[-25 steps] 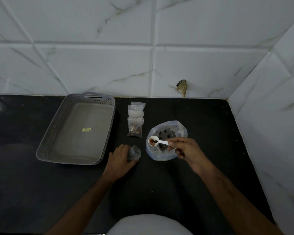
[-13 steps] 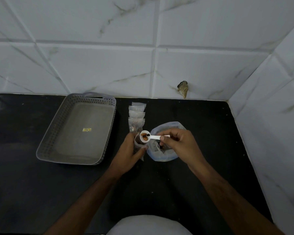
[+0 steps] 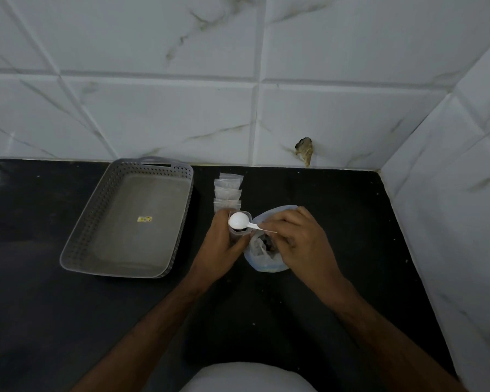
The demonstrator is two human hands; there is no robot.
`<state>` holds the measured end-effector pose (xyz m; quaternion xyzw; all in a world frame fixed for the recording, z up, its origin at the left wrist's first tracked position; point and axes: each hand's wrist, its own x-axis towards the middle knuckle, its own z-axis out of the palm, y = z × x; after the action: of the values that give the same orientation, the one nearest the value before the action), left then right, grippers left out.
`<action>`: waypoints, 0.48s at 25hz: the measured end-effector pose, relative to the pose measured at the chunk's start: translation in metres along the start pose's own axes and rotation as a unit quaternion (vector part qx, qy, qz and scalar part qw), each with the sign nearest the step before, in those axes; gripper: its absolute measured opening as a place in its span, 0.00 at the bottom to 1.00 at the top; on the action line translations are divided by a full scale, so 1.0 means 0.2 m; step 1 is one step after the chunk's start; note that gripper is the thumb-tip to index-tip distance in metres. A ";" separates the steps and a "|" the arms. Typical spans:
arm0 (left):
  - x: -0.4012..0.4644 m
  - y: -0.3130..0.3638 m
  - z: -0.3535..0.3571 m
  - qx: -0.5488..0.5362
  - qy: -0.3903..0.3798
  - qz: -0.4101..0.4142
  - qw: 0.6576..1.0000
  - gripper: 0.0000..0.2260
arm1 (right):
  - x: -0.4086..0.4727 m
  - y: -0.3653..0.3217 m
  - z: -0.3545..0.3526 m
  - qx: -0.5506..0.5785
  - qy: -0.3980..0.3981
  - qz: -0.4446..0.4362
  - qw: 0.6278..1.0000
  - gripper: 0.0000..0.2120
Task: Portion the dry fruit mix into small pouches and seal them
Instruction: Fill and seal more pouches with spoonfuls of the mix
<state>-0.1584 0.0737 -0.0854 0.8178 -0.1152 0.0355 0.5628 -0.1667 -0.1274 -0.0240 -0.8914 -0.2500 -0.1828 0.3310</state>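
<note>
My left hand (image 3: 222, 244) grips a small clear pouch (image 3: 237, 234) upright on the black counter, its mouth open upward. A white plastic spoon (image 3: 239, 221) is pinched by its handle in my right hand (image 3: 297, 241), and its bowl is turned face down over the pouch mouth. Under my right hand stands the large clear bag (image 3: 266, 258) of dry fruit mix, open at the top. A row of small pouches (image 3: 228, 190) lies just behind my left hand; its nearest pouches are partly hidden by that hand.
A grey perforated basket (image 3: 79, 244) with a small yellow sticker on its floor sits to the left on the black counter (image 3: 337, 222). White marble tiled walls close the back and right side, with a chipped hole (image 3: 304, 149) low on the back wall.
My right hand carried the loaded spoon left from the big bag to the pouch and turned it over. My left hand raised the pouch upright.
</note>
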 end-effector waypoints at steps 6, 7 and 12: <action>0.03 0.05 0.00 0.012 -0.002 -0.009 1.000 0.21 | 0.03 -0.02 -0.07 0.391 -0.030 0.421 0.818 0.07; 0.03 0.06 0.00 0.012 0.001 -0.009 1.000 0.21 | 0.03 -0.01 -0.07 0.410 -0.031 0.442 0.797 0.08; -0.02 -0.02 -0.03 0.031 -0.004 -0.031 0.999 0.18 | -0.05 0.09 -0.16 0.375 -0.009 0.494 0.784 0.08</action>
<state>-0.1618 0.0808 -0.0872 0.8382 -0.0905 0.0181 0.5375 -0.1696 -0.1654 -0.0149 -0.6996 0.1733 0.1219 0.6824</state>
